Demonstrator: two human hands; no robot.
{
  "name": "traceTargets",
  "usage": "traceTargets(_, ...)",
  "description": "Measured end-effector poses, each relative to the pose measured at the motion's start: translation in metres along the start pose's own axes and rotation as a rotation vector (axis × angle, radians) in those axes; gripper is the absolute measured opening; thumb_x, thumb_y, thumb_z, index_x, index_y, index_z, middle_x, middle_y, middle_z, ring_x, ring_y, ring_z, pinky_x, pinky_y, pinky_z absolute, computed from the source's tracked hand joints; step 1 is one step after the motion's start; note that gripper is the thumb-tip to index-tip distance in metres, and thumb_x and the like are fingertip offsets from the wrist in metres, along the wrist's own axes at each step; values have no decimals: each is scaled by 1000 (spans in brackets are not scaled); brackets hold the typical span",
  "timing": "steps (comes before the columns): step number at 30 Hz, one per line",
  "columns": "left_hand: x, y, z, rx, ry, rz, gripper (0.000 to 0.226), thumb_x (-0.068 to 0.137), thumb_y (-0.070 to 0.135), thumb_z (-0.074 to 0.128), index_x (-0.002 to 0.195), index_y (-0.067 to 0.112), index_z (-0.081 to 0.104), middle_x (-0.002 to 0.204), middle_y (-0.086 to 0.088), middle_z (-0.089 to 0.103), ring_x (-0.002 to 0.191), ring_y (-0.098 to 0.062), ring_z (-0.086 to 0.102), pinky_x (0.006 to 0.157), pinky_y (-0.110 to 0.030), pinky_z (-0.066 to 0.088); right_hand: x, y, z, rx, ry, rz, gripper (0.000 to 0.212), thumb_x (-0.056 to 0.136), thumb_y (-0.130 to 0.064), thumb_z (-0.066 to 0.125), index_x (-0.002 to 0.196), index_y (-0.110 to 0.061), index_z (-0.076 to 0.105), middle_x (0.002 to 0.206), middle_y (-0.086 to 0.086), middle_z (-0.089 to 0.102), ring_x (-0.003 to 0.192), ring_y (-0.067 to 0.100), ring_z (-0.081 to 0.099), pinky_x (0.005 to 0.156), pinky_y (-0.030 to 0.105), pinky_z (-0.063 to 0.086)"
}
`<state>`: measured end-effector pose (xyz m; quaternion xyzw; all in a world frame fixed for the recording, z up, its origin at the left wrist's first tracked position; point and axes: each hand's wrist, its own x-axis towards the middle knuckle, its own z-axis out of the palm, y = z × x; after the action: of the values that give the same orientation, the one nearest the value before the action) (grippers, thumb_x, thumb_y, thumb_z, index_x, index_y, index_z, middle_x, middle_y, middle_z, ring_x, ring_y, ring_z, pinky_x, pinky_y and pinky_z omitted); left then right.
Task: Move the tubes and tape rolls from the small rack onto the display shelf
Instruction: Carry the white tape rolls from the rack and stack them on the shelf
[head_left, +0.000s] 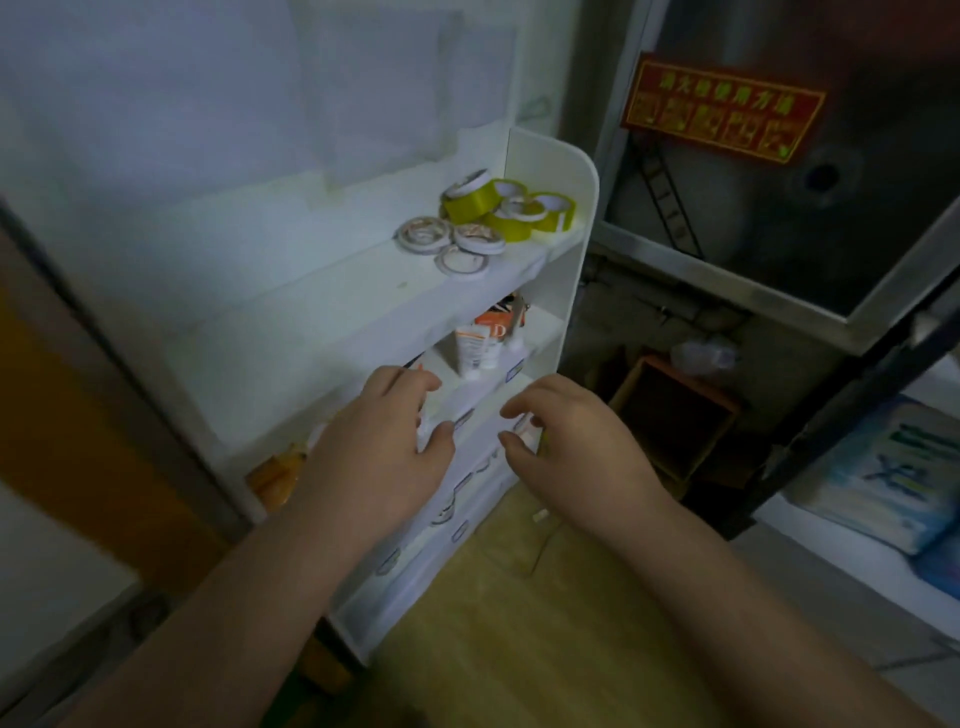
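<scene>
Dim and cluttered, the room around you has a pale wall at the back, a dark metal-framed panel with a red and gold sign (722, 109) to the right, and yellowish wood flooring (519, 623) underfoot. Against the wall stands the tall white tiered display shelf (566, 171), the biggest thing you are dealing with. On its top tier, well above your hands, sit the yellow tape rolls (511, 208), and just beside them the flat white tape rolls (452, 241), some touching. One tier down, upright near the right side panel, stand the white squeeze tubes with orange print (477, 348); the small rack itself is not something you can make out here. Judge the rolls as light, stiff rings: take one by pinching across the rim or hooking a finger through the core, and expect the smooth outer wrap to be a little slippery. The tubes look soft-bodied and light, so take hold low on the barrel near the cap instead of squeezing the middle, or they may buckle and topple their neighbours. Your left hand (384, 447) and right hand (566, 441) hover at the front edges of the lower tiers, fingers (514, 408) loosely curled and spread, holding nothing that shows; whether the tips touch the shelf edge you cannot tell.
</scene>
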<state>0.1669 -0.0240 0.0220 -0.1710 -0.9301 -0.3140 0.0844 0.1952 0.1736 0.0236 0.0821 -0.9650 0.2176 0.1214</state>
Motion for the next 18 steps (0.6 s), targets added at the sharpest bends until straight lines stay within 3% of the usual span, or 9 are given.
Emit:
traceTargets(4,58,-9,7,27,20,-3,35,92,41,55,125,29,51,123,12,46,89,-8,61,76,-35,55,54,25,-1,2,22,23,26,91,-38,63,115,-28,66,113,-13,57,100,7,57,84,30,53)
traceTargets(8,94,-17,7,34,13,-29,39,93,40,54,130,30,48,130,11,44,102,-11,59,82,-35,53,96,41,-1,16,20,18,24,90,-36,65,113,-28,67,111,-13,58,100,8,58,84,30,53)
traceTargets(18,173,-52,18,42,112,-128,39,92,40,54,129,33,48,125,16,46,106,-5,53,88,-27,48,221,85,21,23,21,-55,20,87,-32,66,106,-27,69,103,-10,60,94,12,59,84,30,49)
